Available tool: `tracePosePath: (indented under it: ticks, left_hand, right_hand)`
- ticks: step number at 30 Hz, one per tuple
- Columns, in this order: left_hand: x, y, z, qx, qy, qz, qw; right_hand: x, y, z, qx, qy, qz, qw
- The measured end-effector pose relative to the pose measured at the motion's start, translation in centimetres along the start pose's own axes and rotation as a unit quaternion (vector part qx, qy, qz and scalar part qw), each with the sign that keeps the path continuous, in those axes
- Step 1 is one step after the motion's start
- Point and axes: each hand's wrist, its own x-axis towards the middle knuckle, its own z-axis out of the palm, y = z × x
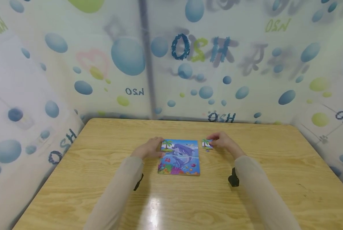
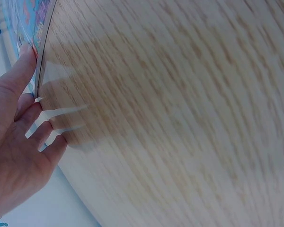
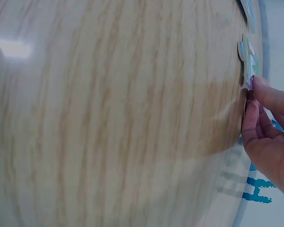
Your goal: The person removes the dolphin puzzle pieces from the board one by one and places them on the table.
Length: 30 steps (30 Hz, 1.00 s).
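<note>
- With the fingers of the right hand (image 1: 221, 141), pinching the small puzzle piece (image 1: 205, 143) at its right-hand side; meeting it right at the fingertips.
- Leaving most of its palm-tree picture uncovered, just left of those fingertips in the head view.
- Holding the piece just beside the upper right corner of the dolphin puzzle (image 1: 180, 157), apart from it, with a narrow strip of counter (image 1: 188, 204) showing between; leaving unclear any lift off the wood.
- Resting the left hand (image 1: 149, 148) at the upper left of the puzzle, with the fingers loosely bent beside the edge; touching the picture's margin with the thumb in the left wrist view.
- Lying flat, in the puzzle's case, between both hands, nearer the left one; displaying a purple dolphin, a palm tree and colourful coral.
- Wearing long pale sleeves (image 1: 114, 195) on both arms, with a dark item (image 1: 233, 179) showing under the right wrist.
- Facing a pale curtain (image 1: 171, 91) printed with blue and green drops and mirrored lettering.
</note>
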Motion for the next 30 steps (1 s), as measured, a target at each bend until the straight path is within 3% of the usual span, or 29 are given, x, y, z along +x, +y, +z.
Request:
tracePosePath:
  ticks: [8, 18, 30]
  left_hand:
    - [0.1, 0.1, 0.1, 0.0, -0.001, -0.001, 1.0]
    - [0.2, 0.1, 0.1, -0.001, 0.0, -0.011, 0.9999]
    - [0.2, 0.0, 0.2, 0.002, 0.0, -0.007, 1.0]
  right_hand:
    - [-0.6, -0.6, 0.1, -0.004, 0.01, 0.013, 0.9999]
    - [0.1, 0.5, 0.0, 0.027, 0.012, 0.02, 0.9994]
    - [-0.2, -0.8, 0.1, 0.01, 0.016, 0.016, 0.9997]
